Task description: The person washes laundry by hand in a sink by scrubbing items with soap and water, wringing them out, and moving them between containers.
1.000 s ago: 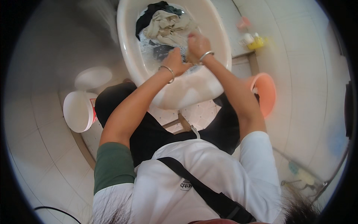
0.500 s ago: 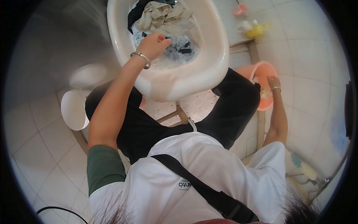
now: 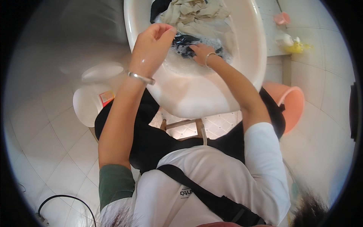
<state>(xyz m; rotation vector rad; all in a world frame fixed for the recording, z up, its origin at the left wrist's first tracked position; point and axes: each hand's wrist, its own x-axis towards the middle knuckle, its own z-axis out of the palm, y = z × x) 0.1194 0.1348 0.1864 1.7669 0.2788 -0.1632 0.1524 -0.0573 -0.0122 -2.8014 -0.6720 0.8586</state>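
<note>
A pale oval tub of sudsy water stands in front of me, between my knees. Beige cloth is bunched at its far end, partly over a dark piece of fabric. Above the near left of the tub, my left hand hangs with curled fingers, thumb and fingertips close together; I see nothing in it. At the water's surface, my right hand has its fingers on a wet black cloth, which lies partly under suds; the fingertips seem closed round it.
An orange bucket lies with its opening toward the right, beside my right knee. A white container is by my left knee. Farther right are a small pink cup and a yellow item. A black cable curves over the tiles.
My right hand has left the orange bucket and come left onto the black cloth in the tub. My left hand stays raised over the tub. The whole view has shifted slightly.
</note>
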